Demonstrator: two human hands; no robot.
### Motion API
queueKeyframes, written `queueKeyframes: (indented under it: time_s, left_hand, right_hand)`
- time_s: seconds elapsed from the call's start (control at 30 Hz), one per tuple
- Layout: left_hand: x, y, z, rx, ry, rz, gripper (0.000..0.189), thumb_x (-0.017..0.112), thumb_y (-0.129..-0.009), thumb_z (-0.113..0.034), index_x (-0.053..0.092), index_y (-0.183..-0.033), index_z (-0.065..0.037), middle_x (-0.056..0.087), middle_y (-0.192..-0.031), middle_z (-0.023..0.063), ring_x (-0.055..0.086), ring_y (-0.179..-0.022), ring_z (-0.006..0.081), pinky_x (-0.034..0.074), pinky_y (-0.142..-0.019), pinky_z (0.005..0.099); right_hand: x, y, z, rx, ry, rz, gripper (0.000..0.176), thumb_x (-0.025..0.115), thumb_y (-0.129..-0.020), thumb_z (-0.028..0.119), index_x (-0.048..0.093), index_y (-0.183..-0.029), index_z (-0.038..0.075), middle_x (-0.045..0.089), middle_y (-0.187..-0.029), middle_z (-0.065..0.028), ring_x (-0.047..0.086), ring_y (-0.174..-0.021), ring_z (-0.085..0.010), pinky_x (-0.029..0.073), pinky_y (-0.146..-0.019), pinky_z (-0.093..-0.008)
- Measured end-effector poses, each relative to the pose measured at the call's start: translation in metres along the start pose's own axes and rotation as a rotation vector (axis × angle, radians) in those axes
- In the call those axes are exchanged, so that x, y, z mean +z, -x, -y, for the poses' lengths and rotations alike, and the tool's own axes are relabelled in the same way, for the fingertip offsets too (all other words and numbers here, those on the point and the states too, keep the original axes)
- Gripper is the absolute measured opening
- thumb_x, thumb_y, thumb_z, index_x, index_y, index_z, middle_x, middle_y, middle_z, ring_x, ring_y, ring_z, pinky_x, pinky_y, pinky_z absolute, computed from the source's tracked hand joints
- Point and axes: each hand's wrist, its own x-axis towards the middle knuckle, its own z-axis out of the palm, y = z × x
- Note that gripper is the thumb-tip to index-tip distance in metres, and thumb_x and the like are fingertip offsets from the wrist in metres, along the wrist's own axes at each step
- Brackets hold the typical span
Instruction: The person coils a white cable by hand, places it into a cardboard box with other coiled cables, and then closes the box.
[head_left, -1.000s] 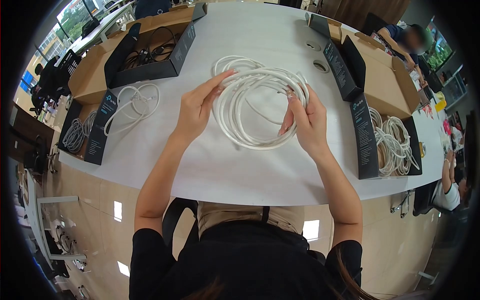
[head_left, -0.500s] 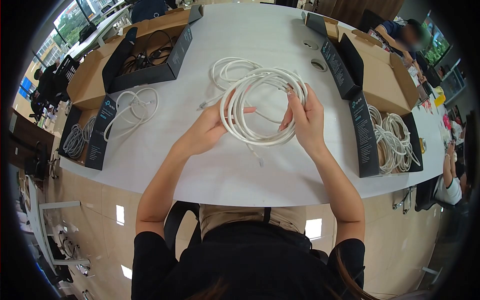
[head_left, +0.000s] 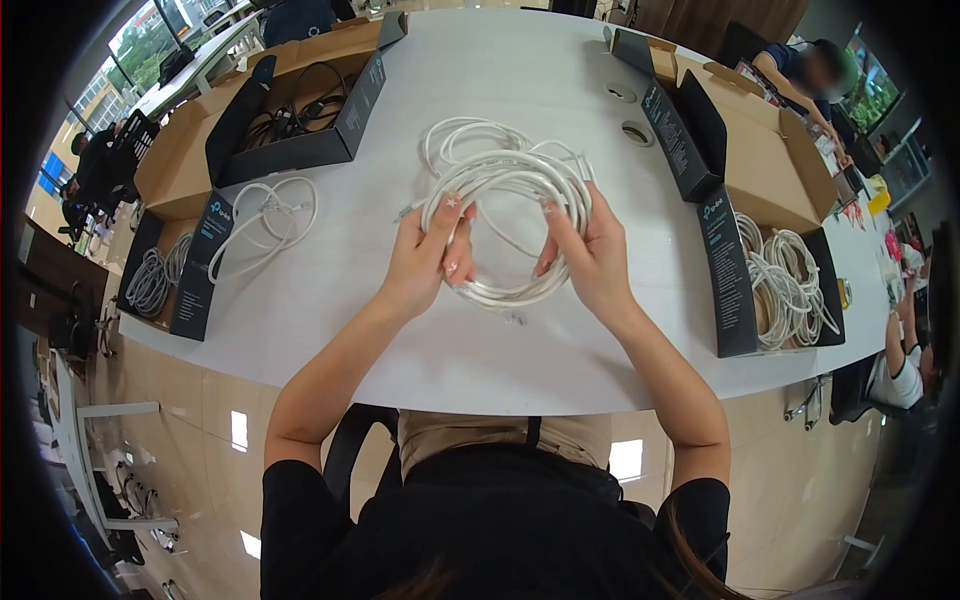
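A white network cable [head_left: 520,180] is wound into a round coil of several loops above the table. My left hand [head_left: 428,250] is closed around the coil's left side, thumb on top and fingers curled underneath. On the opposite side, my right hand [head_left: 590,250] grips the loops the same way. A clear plug [head_left: 515,319] sticks out below the coil. Behind it, a loose white loop [head_left: 455,135] rests on the table, and another plug [head_left: 405,211] lies by my left hand.
Left on the white table [head_left: 480,60] stand a box of grey cables [head_left: 150,282], a box of black cables [head_left: 310,110] and a loose white cable [head_left: 265,225]. Rightward are a box of white cables [head_left: 790,285] and another open box [head_left: 690,140]. A person [head_left: 800,80] sits beyond.
My left hand has closed around the coil, where its fingers were extended before. The coil has shifted slightly left and down, and my right hand has moved left with it.
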Motion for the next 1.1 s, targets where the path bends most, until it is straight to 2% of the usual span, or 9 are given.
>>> queueKeyframes:
  time_s: [0.1,0.3,0.4,0.5,0.63,0.73,0.93,1.03,1.1]
  left_hand:
    - [0.007,0.002,-0.002,0.001,0.020,-0.089,0.037,0.038,-0.096,-0.040,0.047,-0.090,-0.005,0.032,-0.048,-0.0066,0.031,-0.037,0.0030,0.033,-0.046,0.0177]
    - [-0.001,-0.003,-0.005,0.085,0.236,-0.292,0.038,0.041,-0.093,-0.045,0.044,-0.083,-0.009,0.028,-0.048,-0.0072,0.027,-0.039,0.0031,0.031,-0.044,0.0199]
    - [0.002,-0.002,-0.001,0.111,0.247,-0.339,0.038,0.039,-0.093,-0.047,0.043,-0.083,-0.011,0.027,-0.049,-0.0075,0.027,-0.040,0.0032,0.031,-0.046,0.0202]
    - [0.005,-0.001,0.006,0.112,0.260,-0.330,0.039,0.038,-0.093,-0.049,0.042,-0.083,-0.012,0.027,-0.049,-0.0074,0.027,-0.041,0.0033,0.031,-0.048,0.0206]
    - [0.007,-0.002,0.007,0.102,0.303,-0.259,0.034,0.034,-0.096,-0.044,0.040,-0.087,-0.012,0.025,-0.053,-0.0079,0.024,-0.045,0.0015,0.026,-0.051,0.0182]
    - [0.009,-0.002,0.018,0.109,0.285,-0.185,0.037,0.031,-0.095,-0.047,0.039,-0.084,-0.013,0.029,-0.054,-0.0044,0.035,-0.051,0.0067,0.039,-0.060,0.0256]
    - [0.014,-0.002,0.017,0.084,0.299,0.044,0.031,0.022,-0.098,-0.039,0.037,-0.088,-0.014,0.036,-0.061,-0.0020,0.046,-0.066,0.0117,0.043,-0.083,0.0340]
    - [0.014,0.000,0.022,0.019,0.216,0.151,0.030,0.021,-0.098,-0.037,0.037,-0.089,-0.013,0.044,-0.066,-0.0001,0.057,-0.091,0.0189,0.041,-0.091,0.0378]
    - [0.011,-0.002,0.030,0.021,0.285,0.265,0.027,0.028,-0.097,-0.036,0.041,-0.100,-0.012,0.054,-0.082,0.0060,0.056,-0.100,0.0226,0.041,-0.092,0.0381]
  right_hand:
    - [-0.002,0.001,0.004,0.039,-0.044,0.074,0.029,0.057,-0.086,0.009,0.046,-0.111,-0.002,0.057,-0.076,-0.0041,0.058,-0.062,-0.0092,0.047,-0.055,-0.0223]
    - [-0.006,-0.003,-0.021,-0.198,0.113,0.245,0.084,0.078,-0.068,0.015,0.029,-0.133,0.000,0.050,-0.113,-0.0100,0.052,-0.105,-0.0192,0.040,-0.091,-0.0343]
    - [0.002,-0.004,-0.025,-0.268,0.077,0.293,0.105,0.084,-0.058,0.017,0.019,-0.138,0.001,0.045,-0.121,-0.0118,0.051,-0.107,-0.0220,0.038,-0.094,-0.0379]
    - [0.005,-0.003,-0.026,-0.297,0.088,0.245,0.111,0.086,-0.055,0.018,0.016,-0.139,0.001,0.044,-0.122,-0.0118,0.051,-0.106,-0.0212,0.039,-0.093,-0.0373]
    - [0.003,0.000,-0.023,-0.163,0.054,0.184,0.096,0.080,-0.064,0.013,0.020,-0.137,0.000,0.046,-0.119,-0.0115,0.052,-0.101,-0.0181,0.043,-0.089,-0.0344]
    - [0.005,0.006,-0.024,-0.098,-0.023,0.077,0.079,0.071,-0.073,0.006,0.023,-0.136,-0.001,0.049,-0.112,-0.0106,0.052,-0.097,-0.0152,0.045,-0.084,-0.0311]
    - [0.006,0.003,-0.011,-0.172,-0.108,-0.014,0.059,0.052,-0.080,-0.004,0.028,-0.134,-0.001,0.051,-0.099,-0.0086,0.054,-0.087,-0.0125,0.047,-0.078,-0.0265]
    - [-0.004,-0.002,-0.009,-0.134,-0.078,-0.070,0.054,0.047,-0.082,-0.004,0.030,-0.133,-0.001,0.052,-0.095,-0.0077,0.054,-0.078,-0.0108,0.047,-0.072,-0.0249]
    - [-0.009,-0.004,-0.005,-0.135,-0.014,-0.096,0.051,0.044,-0.082,-0.004,0.034,-0.132,-0.001,0.053,-0.092,-0.0063,0.053,-0.073,-0.0085,0.045,-0.063,-0.0222]
